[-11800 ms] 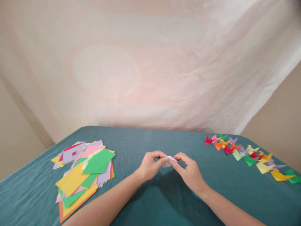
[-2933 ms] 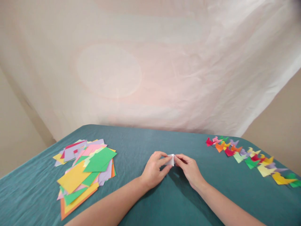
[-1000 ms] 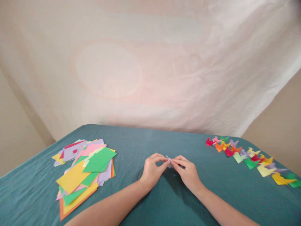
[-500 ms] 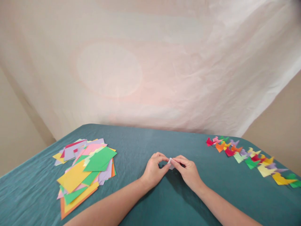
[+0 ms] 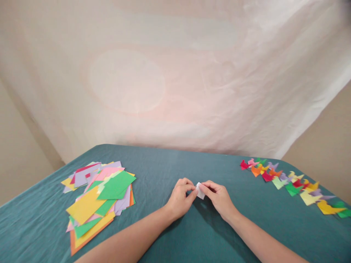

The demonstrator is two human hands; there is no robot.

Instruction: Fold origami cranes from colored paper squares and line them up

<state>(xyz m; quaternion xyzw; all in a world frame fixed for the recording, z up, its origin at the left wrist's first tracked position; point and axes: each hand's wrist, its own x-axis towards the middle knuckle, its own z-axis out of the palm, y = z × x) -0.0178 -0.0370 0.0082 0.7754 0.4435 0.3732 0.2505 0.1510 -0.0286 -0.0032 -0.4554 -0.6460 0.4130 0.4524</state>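
Note:
A small white folded paper piece (image 5: pixel 200 191) is pinched between both hands just above the teal tablecloth (image 5: pixel 170 233), near the table's middle. My left hand (image 5: pixel 180 198) grips its left side with thumb and curled fingers. My right hand (image 5: pixel 218 198) holds its right side, fingertips pressed together on the paper. Most of the piece is hidden by my fingers.
A loose pile of coloured paper sheets (image 5: pixel 97 197) lies on the left of the table. A row of several small folded paper figures (image 5: pixel 290 182) in mixed colours runs along the right edge. A pale cloth backdrop (image 5: pixel 175 80) hangs behind the table.
The white piece has been turned and worked between my fingertips; it now shows a slightly broader white face than half a second ago. Both hands stayed in about the same place.

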